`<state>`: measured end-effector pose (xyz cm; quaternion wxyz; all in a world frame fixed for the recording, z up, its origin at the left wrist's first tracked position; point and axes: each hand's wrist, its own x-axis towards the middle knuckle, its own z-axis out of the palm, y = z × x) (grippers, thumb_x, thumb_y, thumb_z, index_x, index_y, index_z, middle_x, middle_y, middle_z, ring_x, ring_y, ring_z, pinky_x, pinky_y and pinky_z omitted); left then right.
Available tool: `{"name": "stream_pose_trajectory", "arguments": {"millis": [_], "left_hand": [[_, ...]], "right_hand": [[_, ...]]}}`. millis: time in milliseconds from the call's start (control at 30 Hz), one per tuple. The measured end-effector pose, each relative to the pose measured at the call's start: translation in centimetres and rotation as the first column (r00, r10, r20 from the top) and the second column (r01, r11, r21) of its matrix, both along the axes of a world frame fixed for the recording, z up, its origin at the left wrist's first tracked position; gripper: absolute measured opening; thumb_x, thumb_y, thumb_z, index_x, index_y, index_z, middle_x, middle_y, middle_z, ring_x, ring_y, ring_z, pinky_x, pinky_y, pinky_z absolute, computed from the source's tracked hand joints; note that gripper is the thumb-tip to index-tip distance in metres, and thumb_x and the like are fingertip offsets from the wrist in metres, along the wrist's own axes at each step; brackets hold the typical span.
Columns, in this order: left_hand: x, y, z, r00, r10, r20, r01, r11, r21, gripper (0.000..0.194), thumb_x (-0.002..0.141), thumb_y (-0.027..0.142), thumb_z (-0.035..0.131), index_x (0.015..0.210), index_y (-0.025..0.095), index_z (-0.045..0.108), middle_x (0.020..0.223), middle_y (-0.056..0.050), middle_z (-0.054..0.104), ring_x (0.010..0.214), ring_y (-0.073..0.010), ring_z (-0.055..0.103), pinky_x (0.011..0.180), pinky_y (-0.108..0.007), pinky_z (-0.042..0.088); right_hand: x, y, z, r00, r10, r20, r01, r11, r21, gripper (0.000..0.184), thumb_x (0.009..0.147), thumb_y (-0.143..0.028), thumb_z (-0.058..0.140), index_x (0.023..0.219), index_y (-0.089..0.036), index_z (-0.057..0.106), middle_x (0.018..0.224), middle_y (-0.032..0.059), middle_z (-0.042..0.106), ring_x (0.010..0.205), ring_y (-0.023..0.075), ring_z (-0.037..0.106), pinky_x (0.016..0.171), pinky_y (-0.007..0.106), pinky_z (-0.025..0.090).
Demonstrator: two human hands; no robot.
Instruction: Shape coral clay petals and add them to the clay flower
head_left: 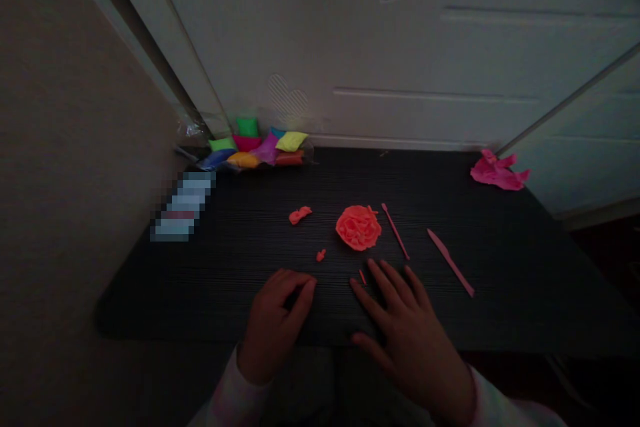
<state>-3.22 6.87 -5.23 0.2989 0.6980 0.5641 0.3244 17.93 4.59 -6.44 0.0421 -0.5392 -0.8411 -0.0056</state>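
An orange clay flower [358, 228] with ruffled petals lies in the middle of the dark table. Below it is a thin orange clay strip [363, 277], by the fingertips of my right hand [413, 337], which is spread flat on the tabletop. My left hand [275, 323] rests near the front edge with thumb and forefinger pinched together; whatever is between them, if anything, is hidden. Ahead of it are a small orange clay bit [321, 255] and a larger orange clay piece [300, 215]. A thin pink modelling stick [395, 231] and a pink plastic knife [451, 262] lie right of the flower.
Several coloured clay packets [265, 147] in clear plastic sit at the back left. A blurred-out pale rectangle [184, 207] is nearer the left edge. Crumpled pink material [499, 171] lies at the back right. A white panelled surface [400, 53] rises behind the black table [240, 227].
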Motion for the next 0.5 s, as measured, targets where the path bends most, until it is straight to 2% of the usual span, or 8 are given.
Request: {"name": "stream_pose_trajectory", "arguments": {"millis": [167,267,400,500], "left_hand": [[-0.09,-0.04,-0.05,1.0,0.005,0.007,-0.005,1.0,-0.001,0.014,0.081,0.021,0.049,0.075,0.017,0.061,0.072,-0.001,0.063,0.07,-0.0132,0.058,0.066,-0.026,0.043],[-0.06,-0.02,-0.08,1.0,0.002,0.007,-0.002,1.0,-0.007,0.014,0.081,0.021,0.049,0.077,0.017,0.061,0.073,-0.001,0.063,0.071,-0.0133,0.058,0.067,-0.026,0.044],[0.06,0.07,-0.15,1.0,0.008,0.001,-0.008,1.0,-0.003,0.014,0.081,0.022,0.049,0.077,0.017,0.061,0.074,-0.001,0.063,0.071,-0.0136,0.058,0.067,-0.026,0.044],[0.12,0.15,-0.11,1.0,-0.001,-0.004,0.001,1.0,-0.003,0.015,0.081,0.022,0.049,0.076,0.017,0.062,0.073,-0.002,0.063,0.071,-0.0139,0.058,0.067,-0.027,0.044]], "right_hand": [[-0.23,0.03,0.16,0.996,-0.094,-0.004,0.094,0.996,0.013,0.05,0.081,-0.051,0.04,0.126,-0.029,0.043,0.136,0.0147,0.035,0.126,0.0318,0.028,0.097,0.054,0.025],[-0.46,-0.07,0.22,0.999,0.004,-0.037,-0.006,0.999,-0.035,0.051,0.081,-0.053,0.038,0.127,-0.032,0.04,0.136,0.0098,0.036,0.126,0.0276,0.029,0.099,0.051,0.024],[-0.48,0.07,0.17,0.995,-0.099,-0.032,0.099,0.995,-0.013,0.049,0.081,-0.052,0.04,0.124,-0.03,0.045,0.136,0.0124,0.036,0.126,0.03,0.028,0.099,0.053,0.023],[-0.51,0.12,0.12,0.999,-0.037,-0.029,0.036,0.999,-0.028,0.051,0.081,-0.051,0.04,0.127,-0.031,0.04,0.136,0.0112,0.037,0.125,0.0285,0.03,0.099,0.052,0.024]]}}
